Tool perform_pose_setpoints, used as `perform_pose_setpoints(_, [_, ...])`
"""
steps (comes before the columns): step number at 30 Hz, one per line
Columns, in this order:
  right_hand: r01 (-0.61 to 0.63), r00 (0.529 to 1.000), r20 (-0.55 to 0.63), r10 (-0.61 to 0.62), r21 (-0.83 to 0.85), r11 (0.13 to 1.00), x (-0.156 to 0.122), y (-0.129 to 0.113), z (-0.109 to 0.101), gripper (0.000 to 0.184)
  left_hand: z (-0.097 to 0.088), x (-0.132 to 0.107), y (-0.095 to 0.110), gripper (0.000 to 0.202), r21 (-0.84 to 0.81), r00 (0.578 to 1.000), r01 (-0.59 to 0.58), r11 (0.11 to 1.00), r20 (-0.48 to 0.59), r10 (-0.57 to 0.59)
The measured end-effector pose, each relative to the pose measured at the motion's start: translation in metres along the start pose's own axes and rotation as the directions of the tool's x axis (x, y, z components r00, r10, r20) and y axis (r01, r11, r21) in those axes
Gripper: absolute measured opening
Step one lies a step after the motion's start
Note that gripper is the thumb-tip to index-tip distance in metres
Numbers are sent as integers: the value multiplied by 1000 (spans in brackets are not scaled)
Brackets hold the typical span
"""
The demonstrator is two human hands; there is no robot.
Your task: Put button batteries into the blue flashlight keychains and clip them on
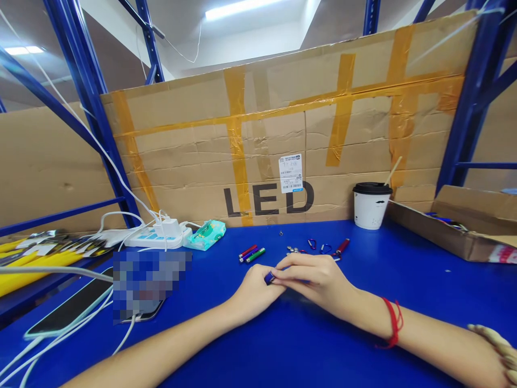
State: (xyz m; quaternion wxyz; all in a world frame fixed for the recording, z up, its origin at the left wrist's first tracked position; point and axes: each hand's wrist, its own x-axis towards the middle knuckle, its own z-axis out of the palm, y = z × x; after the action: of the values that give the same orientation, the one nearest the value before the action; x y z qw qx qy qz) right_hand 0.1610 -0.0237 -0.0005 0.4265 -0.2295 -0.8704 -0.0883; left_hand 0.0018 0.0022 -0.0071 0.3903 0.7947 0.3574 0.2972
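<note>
My left hand [255,291] and my right hand [319,277] meet on the blue table [307,345], both closed around a small blue cylinder [269,277] pinched between their fingertips. Just beyond the hands lie three small coloured cylinders, red, blue and green [251,253], some little silver parts [293,250], two blue clip rings [319,246] and a red cylinder [342,246]. A red string circles my right wrist [392,323].
A white paper cup with black lid [370,206] stands at the back right beside an open cardboard box [464,226]. A taped cardboard wall marked LED [283,134] closes the back. At left: power strip [155,236], tissue pack [208,233], phone [68,310], white cables, yellow items [36,261].
</note>
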Motion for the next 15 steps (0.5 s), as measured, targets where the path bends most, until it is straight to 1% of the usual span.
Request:
perform_pose_setpoints(2, [-25,1000,18,25,36,999,-1,-1,1,16,0,1,-1,15,-29,1000,3,1000,10,-3])
perform_pose_setpoints(4, [-53,999,13,52,62,997,-1,-2,2,17,-1,1,-1,17,-74,1000,11,997,5,-10])
perform_pose_setpoints(5, [-82,997,9,82,66,994,0,-2,2,17,-1,1,-1,20,-105,1000,24,994,-12,-25])
perform_pose_setpoints(7, [-197,980,-11,198,52,979,1,2,0,21,-1,0,1,28,-191,994,76,979,-57,-88])
perform_pose_setpoints(8, [-274,961,-22,275,32,961,1,6,-2,23,-2,0,2,32,-243,988,107,964,-79,-130])
perform_pose_setpoints(9, [-361,931,-49,361,6,932,1,12,-4,25,-2,0,3,35,-295,981,136,946,-91,-169])
perform_pose_setpoints(11, [-481,875,-88,476,-61,874,-2,29,-10,26,-3,0,5,40,-377,972,168,911,-90,-217])
perform_pose_setpoints(13, [-554,832,-93,547,-183,812,-8,49,-15,23,-4,0,6,43,-419,974,166,893,-72,-215])
perform_pose_setpoints(15, [-571,811,-48,583,-278,772,-16,70,-20,19,-4,0,6,43,-425,979,160,891,-48,-198])
